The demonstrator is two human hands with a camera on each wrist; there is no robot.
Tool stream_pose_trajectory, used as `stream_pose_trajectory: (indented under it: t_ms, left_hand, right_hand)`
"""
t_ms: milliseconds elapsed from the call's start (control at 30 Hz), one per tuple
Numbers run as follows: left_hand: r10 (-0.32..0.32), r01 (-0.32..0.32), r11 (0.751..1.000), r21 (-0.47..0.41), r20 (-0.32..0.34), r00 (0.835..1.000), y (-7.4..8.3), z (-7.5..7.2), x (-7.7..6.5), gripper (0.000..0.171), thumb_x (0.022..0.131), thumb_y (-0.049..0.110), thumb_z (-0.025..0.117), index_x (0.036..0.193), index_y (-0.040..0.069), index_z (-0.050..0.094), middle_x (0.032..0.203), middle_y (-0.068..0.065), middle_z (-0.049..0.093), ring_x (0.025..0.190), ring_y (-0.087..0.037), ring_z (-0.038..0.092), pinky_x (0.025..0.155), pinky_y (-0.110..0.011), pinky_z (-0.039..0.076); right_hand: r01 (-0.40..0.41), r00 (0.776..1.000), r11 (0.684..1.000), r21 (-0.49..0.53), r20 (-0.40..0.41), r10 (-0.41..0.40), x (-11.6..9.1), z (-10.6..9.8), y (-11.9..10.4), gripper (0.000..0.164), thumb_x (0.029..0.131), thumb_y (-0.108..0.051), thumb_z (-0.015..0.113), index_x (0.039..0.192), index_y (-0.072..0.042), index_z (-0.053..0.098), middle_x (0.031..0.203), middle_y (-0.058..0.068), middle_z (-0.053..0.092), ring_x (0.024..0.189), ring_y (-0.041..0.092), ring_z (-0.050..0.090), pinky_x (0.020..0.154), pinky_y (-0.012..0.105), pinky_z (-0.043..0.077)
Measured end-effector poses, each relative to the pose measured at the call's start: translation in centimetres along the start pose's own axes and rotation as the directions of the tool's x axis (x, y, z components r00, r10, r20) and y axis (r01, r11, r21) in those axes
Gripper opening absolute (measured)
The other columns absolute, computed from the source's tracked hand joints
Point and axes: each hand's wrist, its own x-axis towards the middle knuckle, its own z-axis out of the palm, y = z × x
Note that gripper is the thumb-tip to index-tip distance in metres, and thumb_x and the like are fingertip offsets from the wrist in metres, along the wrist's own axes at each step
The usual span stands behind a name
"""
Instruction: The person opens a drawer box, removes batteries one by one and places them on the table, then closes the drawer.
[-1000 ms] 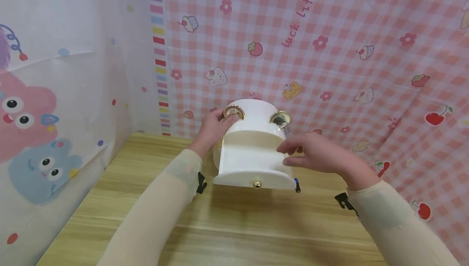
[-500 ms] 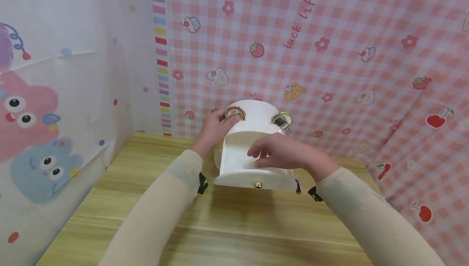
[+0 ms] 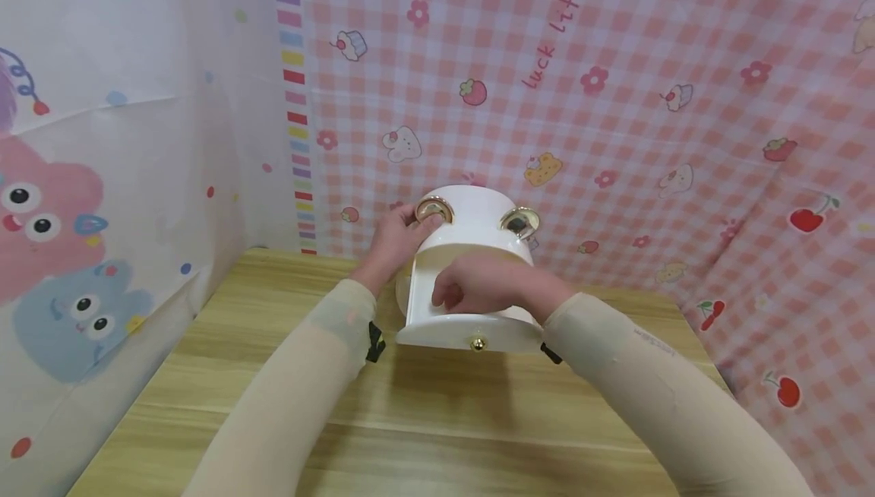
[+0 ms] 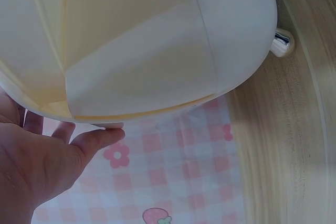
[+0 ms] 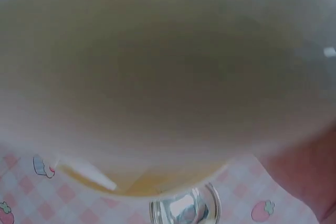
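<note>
A white rounded drawer box (image 3: 472, 212) with two gold ear-like rings stands at the back of the table. Its drawer (image 3: 472, 333) is pulled out, a gold knob (image 3: 478, 343) on the front. My left hand (image 3: 399, 237) grips the left gold ring (image 3: 435, 210), thumb on the front; the left wrist view shows this hand (image 4: 47, 156) at the box's edge. Reaching over the drawer, my right hand (image 3: 478, 283) has its fingers bent down inside; I cannot tell if they hold anything. In the right wrist view a blurred white surface (image 5: 157, 66) hides the fingertips.
Pink checked cloth (image 3: 615, 125) hangs right behind the box, and white printed cloth (image 3: 171, 178) at the left. The wooden table (image 3: 410, 428) runs toward me. Beneath the box is a shiny metal foot (image 4: 283, 43).
My right hand has moved left from the drawer's right side to over its middle, with its fingers now bent more. The left hand stays on the ring.
</note>
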Motion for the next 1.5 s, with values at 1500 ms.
stream_pose_trajectory:
  t_ms: [1500]
  left_hand:
    - [0.023,-0.023,1.0,-0.015,0.0,1.0,-0.2,0.0,0.1,0.038,0.103,0.04,0.073,0.118,0.005,0.076,0.126,-0.014,0.077,0.11,-0.023,0.064,0.099,-0.037,0.052]
  right_hand:
    - [0.035,0.994,0.997,0.064,0.101,-0.041,2.8,0.6,-0.5,0.01,0.097,-0.015,0.079,0.107,-0.015,0.081,0.098,-0.005,0.081,0.09,0.002,0.07,0.085,0.021,0.058]
